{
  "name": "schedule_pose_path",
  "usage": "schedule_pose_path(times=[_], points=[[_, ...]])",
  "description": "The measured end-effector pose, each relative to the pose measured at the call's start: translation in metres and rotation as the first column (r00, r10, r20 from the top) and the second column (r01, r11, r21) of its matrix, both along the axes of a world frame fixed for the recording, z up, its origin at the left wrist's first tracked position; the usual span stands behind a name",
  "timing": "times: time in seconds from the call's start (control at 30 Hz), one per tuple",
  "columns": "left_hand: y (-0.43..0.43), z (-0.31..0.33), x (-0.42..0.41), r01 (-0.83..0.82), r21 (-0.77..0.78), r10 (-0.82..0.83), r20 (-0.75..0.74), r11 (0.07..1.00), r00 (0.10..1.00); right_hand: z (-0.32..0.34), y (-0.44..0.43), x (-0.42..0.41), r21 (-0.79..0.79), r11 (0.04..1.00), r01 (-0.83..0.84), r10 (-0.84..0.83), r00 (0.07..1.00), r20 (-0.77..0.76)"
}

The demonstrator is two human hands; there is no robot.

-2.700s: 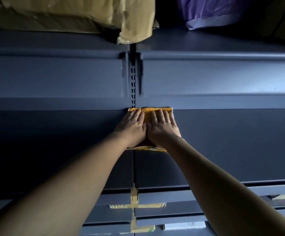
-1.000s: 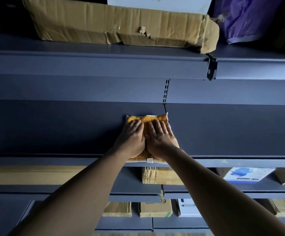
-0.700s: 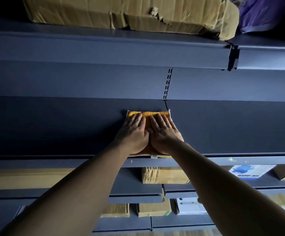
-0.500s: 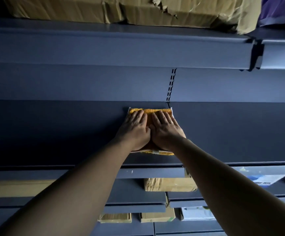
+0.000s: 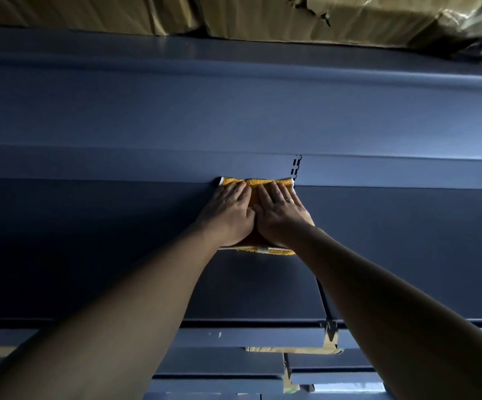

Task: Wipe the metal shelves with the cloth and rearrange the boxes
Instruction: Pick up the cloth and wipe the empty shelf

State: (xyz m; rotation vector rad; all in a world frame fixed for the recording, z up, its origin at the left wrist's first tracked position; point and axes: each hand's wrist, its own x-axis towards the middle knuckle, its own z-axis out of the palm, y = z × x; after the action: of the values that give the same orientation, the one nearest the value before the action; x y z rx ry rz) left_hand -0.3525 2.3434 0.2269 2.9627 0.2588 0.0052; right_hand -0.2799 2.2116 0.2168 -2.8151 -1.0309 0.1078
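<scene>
While both hands press flat on it, the orange cloth [image 5: 258, 182] lies on the dark metal shelf [image 5: 89, 241], at its far edge.

Left hand [image 5: 228, 215] and right hand [image 5: 280, 216] sit side by side, fingers straight on the cloth; neither curls round it. The cloth's far edge meets the back panel, just left of the slotted upright [image 5: 296, 166]. A ring [image 5: 290, 200] shows on the right hand. Wrapped cardboard boxes [image 5: 263, 18] stand on the shelf above. Lower shelves [image 5: 234, 365] show at the near edge.
</scene>
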Motion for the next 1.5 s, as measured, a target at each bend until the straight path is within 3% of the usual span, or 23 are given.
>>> schedule_pose_path(times=[0.57,0.93,1.5], points=[[0.066,0.001,-0.036,0.024,-0.009,-0.024,0.000,1.000,1.000,0.003,0.067,-0.040,0.010,0.998,0.067,-0.067,0.997,-0.025],[0.045,0.001,-0.070,0.007,0.024,-0.006,-0.013,1.000,1.000,-0.005,0.046,-0.066,0.002,1.000,0.002,-0.002,1.000,0.027],[0.006,0.002,-0.164,0.051,0.017,-0.050,-0.007,0.999,0.999,0.007,-0.003,-0.171,-0.024,0.998,0.053,-0.053,0.999,0.005]])
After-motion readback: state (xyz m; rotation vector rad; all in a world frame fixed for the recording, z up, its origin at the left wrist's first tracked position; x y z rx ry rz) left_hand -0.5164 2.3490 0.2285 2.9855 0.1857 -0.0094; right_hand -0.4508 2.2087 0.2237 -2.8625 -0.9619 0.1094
